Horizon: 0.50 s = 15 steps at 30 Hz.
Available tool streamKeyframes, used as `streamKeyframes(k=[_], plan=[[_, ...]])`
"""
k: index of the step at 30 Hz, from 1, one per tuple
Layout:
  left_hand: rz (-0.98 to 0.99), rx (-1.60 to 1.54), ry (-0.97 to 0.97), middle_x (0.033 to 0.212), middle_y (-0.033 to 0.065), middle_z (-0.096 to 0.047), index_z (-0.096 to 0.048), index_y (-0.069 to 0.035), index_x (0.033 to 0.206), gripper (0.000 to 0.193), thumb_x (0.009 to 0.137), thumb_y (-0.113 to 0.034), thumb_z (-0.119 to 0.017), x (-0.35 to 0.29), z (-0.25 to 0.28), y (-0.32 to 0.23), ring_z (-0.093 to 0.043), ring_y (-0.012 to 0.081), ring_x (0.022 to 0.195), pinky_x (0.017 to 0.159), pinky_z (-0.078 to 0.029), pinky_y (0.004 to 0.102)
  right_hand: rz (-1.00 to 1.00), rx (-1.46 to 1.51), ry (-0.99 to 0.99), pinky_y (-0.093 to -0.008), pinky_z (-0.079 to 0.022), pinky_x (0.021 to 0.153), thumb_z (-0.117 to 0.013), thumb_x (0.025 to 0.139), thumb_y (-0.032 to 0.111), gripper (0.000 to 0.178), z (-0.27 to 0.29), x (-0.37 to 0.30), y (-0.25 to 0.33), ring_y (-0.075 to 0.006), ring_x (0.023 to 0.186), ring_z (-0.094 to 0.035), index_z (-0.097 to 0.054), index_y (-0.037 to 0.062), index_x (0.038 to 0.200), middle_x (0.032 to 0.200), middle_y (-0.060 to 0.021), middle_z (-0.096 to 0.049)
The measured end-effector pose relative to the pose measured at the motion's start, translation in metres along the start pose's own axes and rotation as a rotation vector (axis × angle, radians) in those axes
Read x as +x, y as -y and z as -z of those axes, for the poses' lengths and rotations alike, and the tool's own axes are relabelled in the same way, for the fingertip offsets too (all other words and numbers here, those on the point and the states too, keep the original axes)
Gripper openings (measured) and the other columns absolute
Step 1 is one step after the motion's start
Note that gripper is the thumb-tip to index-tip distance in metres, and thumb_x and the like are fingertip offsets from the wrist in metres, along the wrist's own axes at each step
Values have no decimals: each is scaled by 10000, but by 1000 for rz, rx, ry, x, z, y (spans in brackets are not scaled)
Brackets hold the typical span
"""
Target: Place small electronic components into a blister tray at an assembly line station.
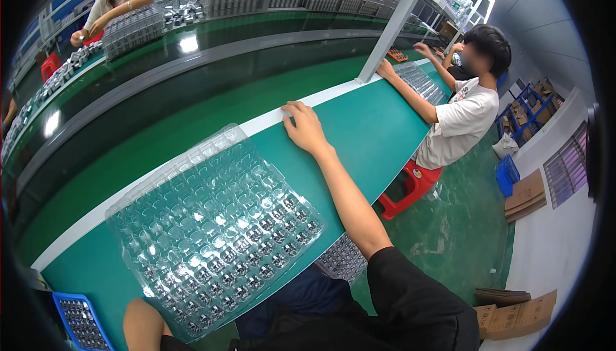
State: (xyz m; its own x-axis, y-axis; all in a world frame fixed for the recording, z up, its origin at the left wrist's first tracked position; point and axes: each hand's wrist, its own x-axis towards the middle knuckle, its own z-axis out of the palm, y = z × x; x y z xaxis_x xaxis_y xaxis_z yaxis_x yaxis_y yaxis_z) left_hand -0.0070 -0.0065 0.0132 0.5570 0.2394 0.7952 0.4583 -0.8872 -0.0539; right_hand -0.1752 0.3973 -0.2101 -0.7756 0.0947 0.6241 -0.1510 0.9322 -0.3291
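My right hand (pixel 304 128) rests at the white edge strip of the bench, beyond the tray, with its thumb apart from lightly bent fingers. I see nothing in its grasp. A clear plastic tray (pixel 186 187) with rows of moulded pockets lies at a slant on the green bench top. Small shiny metal parts (pixel 229 280) fill the pockets nearest me; the farther pockets look empty. Of my left arm (pixel 144 325), only a bent bare part and a dark sleeve show by the tray's near left corner. My left hand is out of view.
A blue bin (pixel 82 322) of metal parts stands at lower left. Another filled tray (pixel 343 259) sits below the bench edge. A conveyor (pixel 186 85) runs along the far side. A co-worker (pixel 465 113) sits at right on a red stool (pixel 410 190); another person works across the conveyor.
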Motion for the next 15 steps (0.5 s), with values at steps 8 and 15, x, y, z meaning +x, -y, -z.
streamKeyframes(k=[8, 15], plan=[[-5, 7, 8, 692, 126, -603, -621, 34, 744, 76, 779, 29, -554, 0, 1, 1, -638, 263, 627, 533, -512, 336, -4, 0, 5, -461, -445, 1010, -616, 890, 141, 281, 0, 0, 0, -376, 1133, -584, -679, 25, 1138, 1222, -164, -622], [8, -1, -9, 694, 131, -604, -622, 41, 749, 68, 771, 41, -557, 0, 0, 0, -640, 266, 629, 538, -517, 338, -7, 0, 10, -456, -442, 1015, -613, 892, 144, 282, 0, 0, 0, -373, 1142, -579, -678, 24, 1139, 1231, -166, -619]])
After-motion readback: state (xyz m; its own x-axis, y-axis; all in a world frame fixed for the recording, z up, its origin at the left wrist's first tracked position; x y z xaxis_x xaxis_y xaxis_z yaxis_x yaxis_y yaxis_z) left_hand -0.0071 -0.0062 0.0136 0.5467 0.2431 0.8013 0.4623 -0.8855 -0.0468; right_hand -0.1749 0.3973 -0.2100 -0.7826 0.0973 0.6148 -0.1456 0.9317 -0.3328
